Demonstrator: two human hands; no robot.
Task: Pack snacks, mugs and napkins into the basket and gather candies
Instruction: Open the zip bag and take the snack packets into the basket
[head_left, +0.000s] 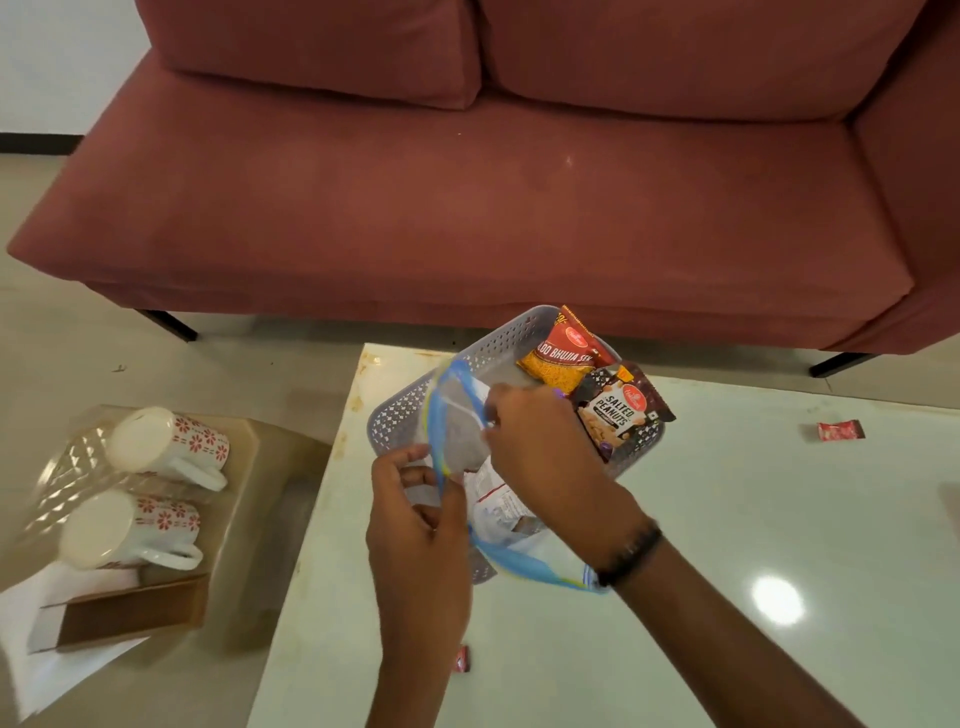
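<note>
A grey perforated basket (415, 402) stands on the white table (727, 519). Inside it lean an orange bhujia snack packet (558, 358) and a dark salted peanuts packet (621, 410). Both my hands hold a clear zip bag with a blue and yellow rim (452, 410) over the basket's near side. My left hand (415, 525) grips one edge of its mouth, my right hand (540, 447) grips the other. A white wrapper shows through the bag. Two white mugs with red flowers (166, 449) (130, 530) lie on their sides on a low stand at left. Red candies lie on the table (840, 431) (462, 659).
A dark red sofa (467, 182) fills the space behind the table. On the low stand (249, 447) at left, near the mugs, sit a brown cardboard box (130, 613) and white paper (31, 649). A light glare marks the table at right.
</note>
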